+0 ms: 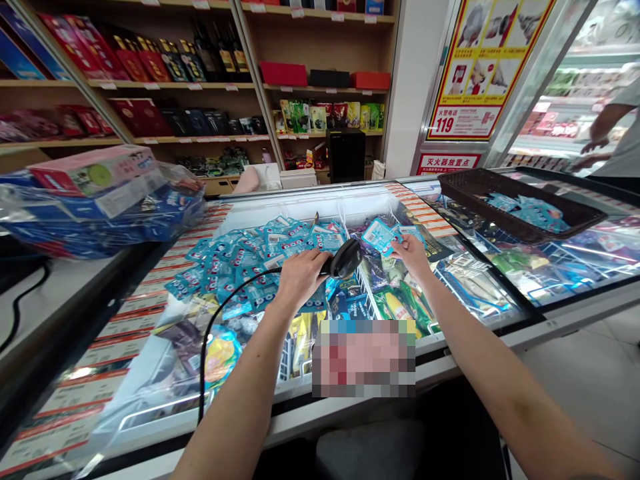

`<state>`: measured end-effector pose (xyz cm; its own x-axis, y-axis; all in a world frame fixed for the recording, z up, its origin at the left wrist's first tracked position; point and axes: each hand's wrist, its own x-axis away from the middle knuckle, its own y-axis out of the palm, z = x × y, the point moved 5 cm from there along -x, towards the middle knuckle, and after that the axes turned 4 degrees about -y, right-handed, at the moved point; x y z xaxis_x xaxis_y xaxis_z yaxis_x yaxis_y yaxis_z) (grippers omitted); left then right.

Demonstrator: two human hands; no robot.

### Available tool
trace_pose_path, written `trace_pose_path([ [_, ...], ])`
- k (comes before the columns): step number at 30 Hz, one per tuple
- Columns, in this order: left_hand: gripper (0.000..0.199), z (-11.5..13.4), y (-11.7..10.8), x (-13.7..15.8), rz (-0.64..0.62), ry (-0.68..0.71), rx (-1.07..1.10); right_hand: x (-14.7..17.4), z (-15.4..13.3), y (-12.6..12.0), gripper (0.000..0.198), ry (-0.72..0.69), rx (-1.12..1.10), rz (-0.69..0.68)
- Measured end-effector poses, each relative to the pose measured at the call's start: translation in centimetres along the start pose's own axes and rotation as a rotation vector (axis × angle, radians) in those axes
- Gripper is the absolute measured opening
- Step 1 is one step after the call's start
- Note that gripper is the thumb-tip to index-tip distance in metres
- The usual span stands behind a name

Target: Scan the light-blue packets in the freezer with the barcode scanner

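Note:
My left hand [304, 272] is wrapped round the handle of a black barcode scanner [346, 259], whose head points right. Its cable [220, 307] runs down along my left forearm. Between the fingers of my right hand [413, 253] is a small blue packet [380, 236] with a white label facing up. It is held a little to the right of the scanner head. A heap of similar blue packets [250, 257] lies to the left on the freezer's glass top, partly behind my left hand.
Under the glass, the chest freezer [165, 373] holds bagged goods in wire baskets. A dark brown tray [565, 197] with several blue packets stands at the right. Boxes in plastic wrap [100, 200] sit at the left. Behind are stocked shelves [175, 85]. Another person's arm [607, 127] shows at far right.

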<state>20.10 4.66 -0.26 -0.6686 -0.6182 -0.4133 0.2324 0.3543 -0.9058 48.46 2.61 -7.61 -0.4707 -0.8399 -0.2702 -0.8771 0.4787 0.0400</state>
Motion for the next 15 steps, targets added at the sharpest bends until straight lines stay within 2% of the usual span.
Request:
trace_pose_path([
  [15, 0.034, 0.11, 0.12, 0.06, -0.012, -0.013, 0.001, -0.16, 0.29, -0.11, 0.044, -0.02, 0.0, 0.032],
])
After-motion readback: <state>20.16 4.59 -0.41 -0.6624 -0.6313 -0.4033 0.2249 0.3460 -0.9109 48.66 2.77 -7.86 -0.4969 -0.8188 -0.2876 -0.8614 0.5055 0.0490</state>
